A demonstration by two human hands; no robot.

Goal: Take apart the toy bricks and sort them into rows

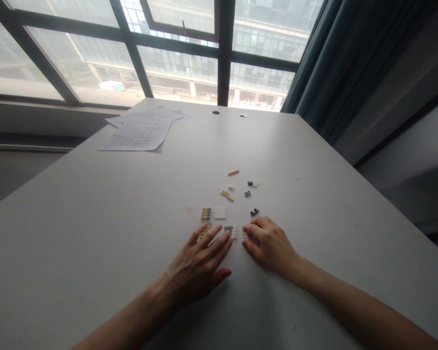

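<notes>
My left hand [204, 260] lies palm down with its fingers spread. Its fingertips rest over a tan studded brick plate [205, 228] and at the edge of a grey and white brick piece [230, 230]. My right hand [268, 240] is curled, thumb and fingers closed about a small white studded brick [244, 234] that is mostly hidden. Just beyond the left fingers are a tan and blue-grey brick plate [206, 214] and a flat white tile [220, 213]. Small black pieces [254, 212] lie just past my right knuckles.
Farther out on the white table [131, 233] are a tan bar [233, 172], tan plates [227, 195], a grey piece [247, 194] and a black and white piece [253, 183]. Printed papers [142, 131] lie at the back left. A window and a dark curtain [324, 63] stand behind.
</notes>
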